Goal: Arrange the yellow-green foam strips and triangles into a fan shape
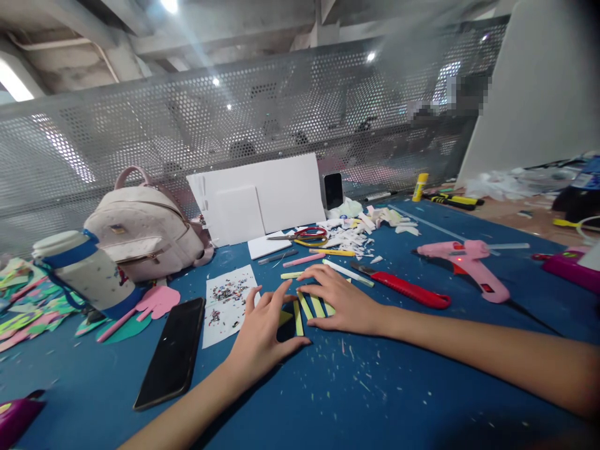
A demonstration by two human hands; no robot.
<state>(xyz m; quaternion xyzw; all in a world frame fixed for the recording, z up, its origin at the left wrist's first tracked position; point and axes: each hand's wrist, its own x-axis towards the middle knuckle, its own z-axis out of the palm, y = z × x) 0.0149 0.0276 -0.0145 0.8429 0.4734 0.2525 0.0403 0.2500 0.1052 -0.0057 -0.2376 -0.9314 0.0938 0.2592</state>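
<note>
Several pale yellow-green strips [305, 307] lie side by side on the blue table, between and under my hands. My left hand [263, 328] rests at their left with fingers spread, its thumb pointing at the strips' near ends. Over the strips' right side lies my right hand [340, 300], fingers apart and fingertips touching them. Part of the strips is hidden beneath it. Just left of my left hand is a white sheet [229, 297] with small coloured bits on it. A red utility knife [405, 289] lies right of my right hand.
A pink glue gun [469, 259] with a cable sits at right. Scissors [304, 236], white foam scraps [349, 237] and coloured sticks are behind my hands. At left are a black phone [173, 353], a bottle [89, 272] and a pink backpack [145, 228]. White boards [290, 194] stand behind.
</note>
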